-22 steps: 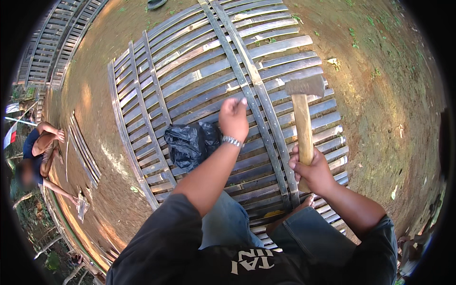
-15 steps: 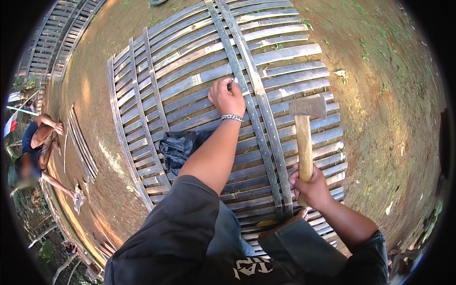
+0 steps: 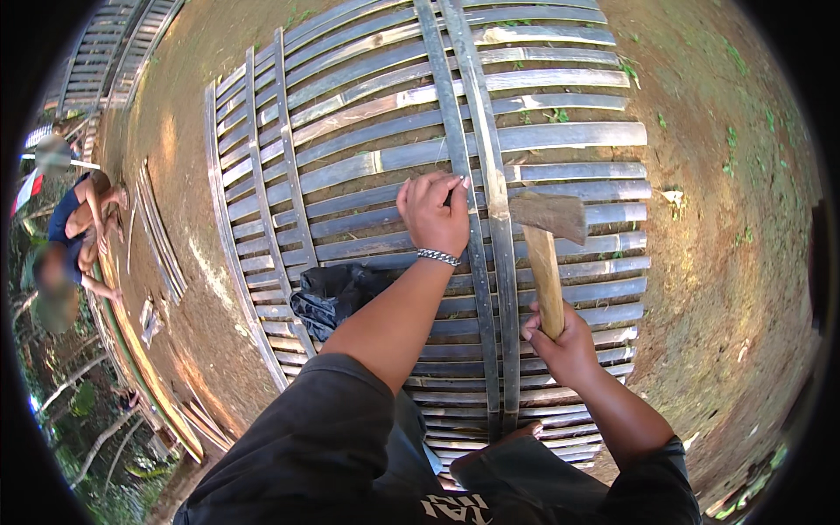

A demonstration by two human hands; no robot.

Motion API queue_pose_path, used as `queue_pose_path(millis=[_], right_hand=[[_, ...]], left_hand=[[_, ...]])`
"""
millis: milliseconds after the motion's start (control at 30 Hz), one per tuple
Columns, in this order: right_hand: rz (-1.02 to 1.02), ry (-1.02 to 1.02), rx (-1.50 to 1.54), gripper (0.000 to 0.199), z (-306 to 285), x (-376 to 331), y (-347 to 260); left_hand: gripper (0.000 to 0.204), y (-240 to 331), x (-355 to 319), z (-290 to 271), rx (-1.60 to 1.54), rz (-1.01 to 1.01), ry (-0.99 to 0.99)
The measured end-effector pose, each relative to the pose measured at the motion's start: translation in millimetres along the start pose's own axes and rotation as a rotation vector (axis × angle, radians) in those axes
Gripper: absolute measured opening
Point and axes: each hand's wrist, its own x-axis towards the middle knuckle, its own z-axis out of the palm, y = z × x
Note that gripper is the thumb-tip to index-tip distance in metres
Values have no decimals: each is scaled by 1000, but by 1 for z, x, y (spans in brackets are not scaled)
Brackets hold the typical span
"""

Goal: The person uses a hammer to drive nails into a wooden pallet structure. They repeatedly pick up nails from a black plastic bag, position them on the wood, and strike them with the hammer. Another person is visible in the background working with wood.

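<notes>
A large panel of grey bamboo slats (image 3: 560, 136) lies on bare earth, crossed by two dark long battens (image 3: 481, 289). My left hand (image 3: 433, 214) rests on the left batten with its fingers pinched together; something small may be between them, too small to tell. A silver bracelet sits on that wrist. My right hand (image 3: 564, 346) grips the wooden handle of a hammer (image 3: 547, 219), whose head hovers just right of the battens, close to my left hand. I crouch on the panel's near end.
A black plastic bag (image 3: 337, 293) lies on the slats left of my arm. Another person (image 3: 74, 223) crouches at the far left beside loose slats (image 3: 157, 236). A further slat panel (image 3: 109, 44) lies at top left. Brown earth (image 3: 726, 262) borders the panel's right side.
My left hand moved from near the black bag up onto the left batten. The hammer stayed raised in my right hand beside the battens.
</notes>
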Motion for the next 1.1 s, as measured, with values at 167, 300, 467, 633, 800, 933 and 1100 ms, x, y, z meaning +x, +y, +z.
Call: queue_pose_path(millis=[167,300,467,633,800,933,1100], right_hand=[[-33,-44,-195,38,-13,22,-16],[-160,-76,-310,41,-25,25,-26],[-14,-109,-214,54,-32,24,-48],[-300,22,-575,52,-30,25,-40],[-406,91,-716,51,-17,38,-46],[-293,112,-760,51,-17,43,-58],[-424,109,-823,52,-20,46,-52]], left_hand=[[11,7,1,-5,12,-9,-5],[8,5,0,-5,36,-19,-11],[6,7,1,-7,19,-25,5],[5,6,1,-3,-2,-31,29],[3,7,2,-5,3,-38,24],[0,5,1,-3,-7,-36,32],[1,7,2,-6,-17,-53,27]])
